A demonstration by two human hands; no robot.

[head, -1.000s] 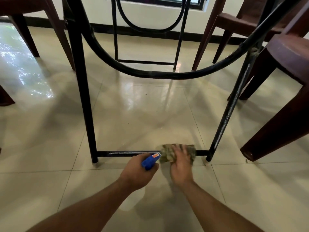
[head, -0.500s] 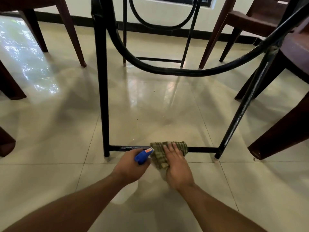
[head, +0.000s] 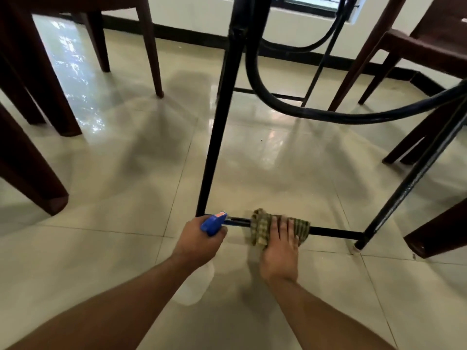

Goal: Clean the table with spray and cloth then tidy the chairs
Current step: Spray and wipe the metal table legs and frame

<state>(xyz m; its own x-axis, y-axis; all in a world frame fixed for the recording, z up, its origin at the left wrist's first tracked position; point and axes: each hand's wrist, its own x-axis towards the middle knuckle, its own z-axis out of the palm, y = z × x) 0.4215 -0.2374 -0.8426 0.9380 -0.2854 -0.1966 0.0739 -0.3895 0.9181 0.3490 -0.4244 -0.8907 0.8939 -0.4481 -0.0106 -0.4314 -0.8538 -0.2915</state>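
Note:
I am low down, looking under the table at its black metal frame (head: 211, 137). My right hand (head: 279, 251) holds a green striped cloth (head: 262, 227) wrapped over the frame's bottom crossbar (head: 333, 232), fingers curled over the bar. My left hand (head: 199, 242) grips a spray bottle with a blue trigger head (head: 213, 221), its nozzle pointing at the crossbar just left of the cloth. The bottle's clear body (head: 194, 286) hangs below my wrist.
Dark brown chair legs stand at the left (head: 38, 178), at the back left (head: 151, 54) and at the right (head: 434, 233). A curved black brace (head: 316, 112) sags between the table legs. The floor is glossy beige tile, with a black skirting along the far wall.
The view has shifted, so the frame now sits further right. My right hand has slid the cloth along the crossbar, now slightly apart from the spray nozzle. The left hand keeps its grip on the bottle.

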